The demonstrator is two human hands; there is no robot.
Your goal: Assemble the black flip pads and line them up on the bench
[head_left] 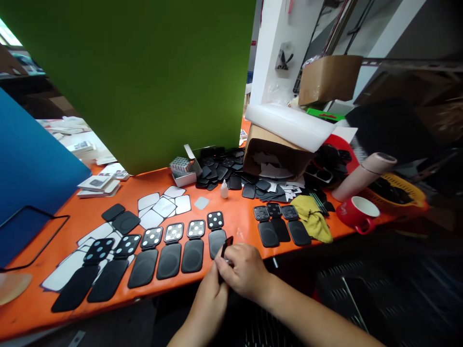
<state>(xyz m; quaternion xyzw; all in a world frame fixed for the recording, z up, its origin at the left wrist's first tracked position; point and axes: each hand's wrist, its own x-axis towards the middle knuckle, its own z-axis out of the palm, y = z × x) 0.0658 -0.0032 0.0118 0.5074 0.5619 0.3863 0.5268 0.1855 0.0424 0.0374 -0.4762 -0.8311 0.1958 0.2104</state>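
My left hand and my right hand meet at the table's front edge, both closed around a small black flat piece. Its upper end sticks out above the fingers; the rest is hidden. Just behind the hands lies a black hinged pad, its square flap marked with white dots. Several similar opened pads, such as one with a grey-lit flap, form a row to the left. Three more, including a black pad, lie to the right of my hands.
White rounded sheets lie on the orange table. A dropper bottle stands before a heap of black parts. A carton, yellow cloth, red mug and pink flask are at right. A green panel rises behind.
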